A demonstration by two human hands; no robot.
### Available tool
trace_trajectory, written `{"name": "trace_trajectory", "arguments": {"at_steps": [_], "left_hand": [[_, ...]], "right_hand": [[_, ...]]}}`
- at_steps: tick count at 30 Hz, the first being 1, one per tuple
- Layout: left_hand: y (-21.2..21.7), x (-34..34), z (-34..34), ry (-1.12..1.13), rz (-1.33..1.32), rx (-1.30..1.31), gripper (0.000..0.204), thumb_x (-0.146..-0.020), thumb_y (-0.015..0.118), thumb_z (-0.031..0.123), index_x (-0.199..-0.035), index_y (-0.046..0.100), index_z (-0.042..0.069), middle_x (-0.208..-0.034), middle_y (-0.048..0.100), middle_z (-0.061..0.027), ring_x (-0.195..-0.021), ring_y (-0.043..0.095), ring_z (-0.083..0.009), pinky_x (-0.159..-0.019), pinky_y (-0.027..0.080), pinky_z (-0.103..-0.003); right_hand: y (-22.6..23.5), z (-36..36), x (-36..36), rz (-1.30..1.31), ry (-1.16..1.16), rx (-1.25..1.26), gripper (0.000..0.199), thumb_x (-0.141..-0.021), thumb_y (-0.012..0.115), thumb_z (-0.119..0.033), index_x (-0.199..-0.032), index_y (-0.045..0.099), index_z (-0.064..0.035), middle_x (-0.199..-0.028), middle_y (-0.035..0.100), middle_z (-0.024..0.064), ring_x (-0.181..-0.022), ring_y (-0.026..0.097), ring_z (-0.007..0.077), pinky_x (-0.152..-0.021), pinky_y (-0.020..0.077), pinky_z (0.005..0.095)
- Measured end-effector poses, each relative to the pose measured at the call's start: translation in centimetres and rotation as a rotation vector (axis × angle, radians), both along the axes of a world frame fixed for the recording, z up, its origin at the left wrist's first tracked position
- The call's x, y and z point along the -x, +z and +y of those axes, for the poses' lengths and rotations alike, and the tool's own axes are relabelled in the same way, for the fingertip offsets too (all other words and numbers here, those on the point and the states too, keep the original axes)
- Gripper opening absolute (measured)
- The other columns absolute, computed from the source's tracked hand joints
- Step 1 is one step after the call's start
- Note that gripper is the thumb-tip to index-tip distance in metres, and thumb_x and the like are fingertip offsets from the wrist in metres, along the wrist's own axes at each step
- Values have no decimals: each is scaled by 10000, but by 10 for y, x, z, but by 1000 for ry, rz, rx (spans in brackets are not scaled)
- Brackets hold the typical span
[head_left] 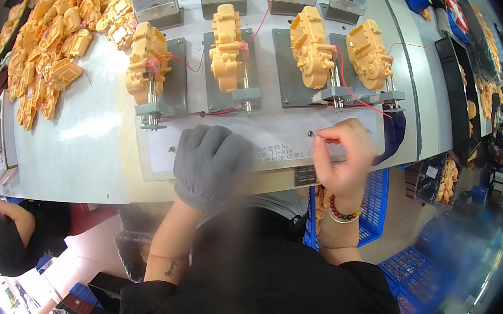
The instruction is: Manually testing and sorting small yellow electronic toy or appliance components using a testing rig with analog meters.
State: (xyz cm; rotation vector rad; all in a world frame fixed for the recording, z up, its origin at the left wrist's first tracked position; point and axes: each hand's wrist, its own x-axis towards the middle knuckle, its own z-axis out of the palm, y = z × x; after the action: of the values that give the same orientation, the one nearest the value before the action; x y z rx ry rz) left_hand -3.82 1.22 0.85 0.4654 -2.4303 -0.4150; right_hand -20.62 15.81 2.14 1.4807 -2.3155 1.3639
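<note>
My left hand (209,163), in a grey glove, rests flat on the white test board (278,132) near its front edge and holds nothing. My bare right hand (343,157), with a bead bracelet, has its fingertips pinched at a small knob or button (311,134) on the board. Several yellow plastic gearbox housings sit clamped on grey fixture plates: one at the left (146,63), one beside it (226,53), one right of centre (312,47), one at the far right (369,53). Thin red wires (356,97) run from them.
Grey analog meters (155,1) stand behind the fixtures. A big heap of yellow housings (63,27) covers the table's left. A blue crate (375,201) sits under the table at right, with more blue trays (405,265) on the floor. Another person (17,230) sits lower left.
</note>
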Motion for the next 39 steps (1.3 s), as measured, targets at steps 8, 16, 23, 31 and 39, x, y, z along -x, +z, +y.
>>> {"name": "trace_trajectory", "arguments": {"at_steps": [8,16,23,31,39], "left_hand": [[5,1,2,-15,-26,-24,166,-670,750,82,-778,626,104,-731,579,-25,-691,546,-233,-644,411,-360],[5,0,2,-8,-40,-49,153,-682,742,91,-784,630,108,-748,593,-24,-695,550,-238,-651,415,-359],[0,4,3,-6,-3,-21,158,-719,712,137,-789,571,127,-722,518,-16,-688,532,-221,-614,407,-359],[1,2,-1,-28,-10,-36,167,-726,715,147,-776,558,119,-733,526,-18,-690,533,-226,-619,415,-366],[1,-3,-1,-27,-48,-34,140,-730,697,187,-795,587,132,-775,562,-31,-719,559,-243,-657,440,-372]], "right_hand": [[-11,0,12,96,73,6,108,-651,692,-37,-726,616,-50,-701,565,84,-686,543,278,-633,440,350],[-11,-2,13,123,68,-27,128,-634,702,-45,-722,610,-58,-716,565,82,-693,544,277,-638,439,358],[-10,0,14,125,95,-23,128,-632,697,-30,-711,598,-53,-711,560,85,-683,537,277,-632,434,360],[-10,-4,12,102,78,-31,117,-644,693,-21,-712,601,-47,-726,553,103,-710,545,286,-626,439,366],[-3,-1,12,60,96,-82,106,-672,675,-15,-745,601,-33,-742,529,131,-704,535,312,-628,439,360]]}}
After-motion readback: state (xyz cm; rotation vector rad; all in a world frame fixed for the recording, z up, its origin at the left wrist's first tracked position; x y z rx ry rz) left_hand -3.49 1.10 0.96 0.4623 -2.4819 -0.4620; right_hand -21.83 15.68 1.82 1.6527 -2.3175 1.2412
